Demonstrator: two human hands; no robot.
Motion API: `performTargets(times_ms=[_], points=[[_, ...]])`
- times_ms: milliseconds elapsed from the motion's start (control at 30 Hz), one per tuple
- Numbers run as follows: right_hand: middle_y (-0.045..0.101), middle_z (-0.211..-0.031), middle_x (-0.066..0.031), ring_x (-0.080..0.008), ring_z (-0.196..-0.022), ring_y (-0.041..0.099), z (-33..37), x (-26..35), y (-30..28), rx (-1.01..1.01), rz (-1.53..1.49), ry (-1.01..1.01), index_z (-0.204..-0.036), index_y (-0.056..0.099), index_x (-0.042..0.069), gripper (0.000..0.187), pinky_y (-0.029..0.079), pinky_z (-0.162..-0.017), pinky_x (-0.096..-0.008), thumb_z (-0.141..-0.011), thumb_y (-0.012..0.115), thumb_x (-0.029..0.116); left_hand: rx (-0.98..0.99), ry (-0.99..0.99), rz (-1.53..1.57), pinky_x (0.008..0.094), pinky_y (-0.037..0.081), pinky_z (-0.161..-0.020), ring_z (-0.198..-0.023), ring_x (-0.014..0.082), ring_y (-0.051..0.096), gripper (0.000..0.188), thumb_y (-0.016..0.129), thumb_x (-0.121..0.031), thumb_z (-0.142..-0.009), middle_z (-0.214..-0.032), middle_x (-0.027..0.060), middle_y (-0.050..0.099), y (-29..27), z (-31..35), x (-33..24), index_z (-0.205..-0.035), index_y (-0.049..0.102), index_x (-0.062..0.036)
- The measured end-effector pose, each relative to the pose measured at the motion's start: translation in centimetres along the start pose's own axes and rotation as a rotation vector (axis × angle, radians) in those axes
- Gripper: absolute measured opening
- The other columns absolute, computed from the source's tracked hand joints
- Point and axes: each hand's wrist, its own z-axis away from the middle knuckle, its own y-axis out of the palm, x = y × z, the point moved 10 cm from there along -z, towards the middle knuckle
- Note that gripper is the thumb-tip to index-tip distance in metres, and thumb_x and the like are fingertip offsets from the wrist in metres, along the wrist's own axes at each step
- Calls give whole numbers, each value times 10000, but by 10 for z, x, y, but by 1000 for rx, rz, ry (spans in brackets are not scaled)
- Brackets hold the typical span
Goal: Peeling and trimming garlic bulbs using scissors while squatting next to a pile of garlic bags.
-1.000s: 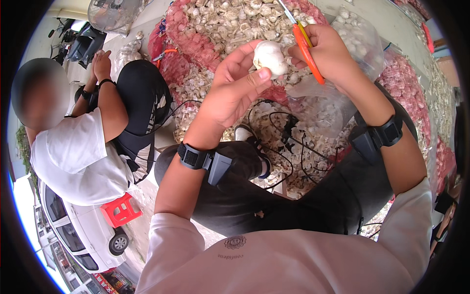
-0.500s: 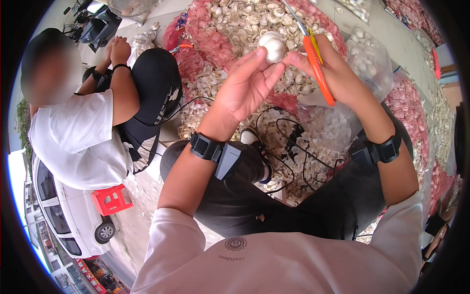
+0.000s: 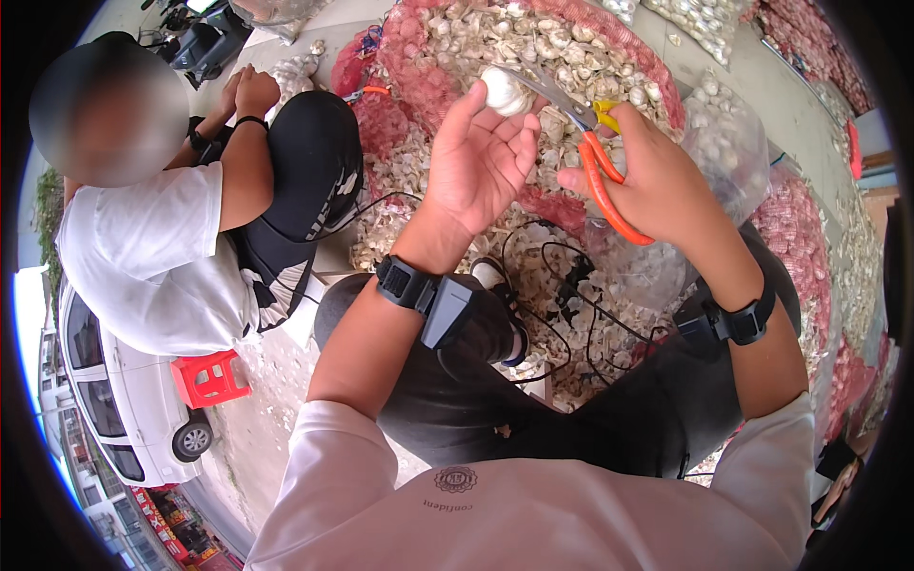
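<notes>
A white garlic bulb [image 3: 506,92] rests in the fingers of my left hand [image 3: 481,162], which is turned palm up. My right hand [image 3: 657,176] grips a pair of scissors [image 3: 600,171] with orange handles and a yellow part near the pivot. Their metal blades point up and to the left, with the tips at the right side of the bulb. Whether the blades touch the bulb I cannot tell. Below both hands lies a heap of garlic bulbs and loose skins [image 3: 571,43] in an opened red mesh sack [image 3: 419,71].
A clear bag of garlic [image 3: 728,143] stands right of my right hand, beside full red mesh sacks [image 3: 795,214]. Black cables [image 3: 571,314] cross the skins between my legs. At left sits another person [image 3: 152,257], near a red stool [image 3: 209,379] and orange-handled scissors [image 3: 376,90].
The scissors have swung from upright to pointing left, and their handles have spread. Their blades are now at the bulb, which has shifted slightly left. My right fingers have moved away from it.
</notes>
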Motion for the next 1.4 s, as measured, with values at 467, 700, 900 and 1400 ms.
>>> performTargets(times_ms=[467, 700, 900, 1400], points=[[631, -705, -200, -372, -663, 653, 8, -26, -10, 22, -28, 90, -837, 553, -18, 578, 495, -576, -413, -755, 746, 520, -58, -15, -40, 254, 562, -759, -856, 183, 616, 505, 618, -351, -902, -1245, 210, 541, -11, -3, 7, -1250, 494, -7], [641, -830, -170, -347, -801, 660, 27, -34, -8, 134, 21, 186, -1039, 473, 23, 539, 495, -669, -404, -802, 745, 423, -56, 30, -174, 248, 564, -764, -877, 192, 631, 394, 602, -244, -912, -1219, 175, 573, -7, -6, 8, -1206, 517, 4], [637, -860, -163, -295, -766, 664, 37, -24, -18, 7, 19, 30, -1095, 451, 13, 566, 496, -632, -380, -810, 748, 402, -32, 27, -261, 251, 555, -783, -932, 202, 644, 301, 599, -102, -890, -1041, 101, 630, 2, -6, 14, -1164, 522, -5], [574, -805, -27, -50, -636, 512, 10, -21, -1, -95, -459, 128, -1023, 498, -8, 472, 415, -518, -226, -808, 777, 307, 122, -78, -341, 268, 518, -813, -943, 174, 587, 430, 564, -120, -894, -1131, 104, 552, 16, 6, 37, -1291, 415, -50]])
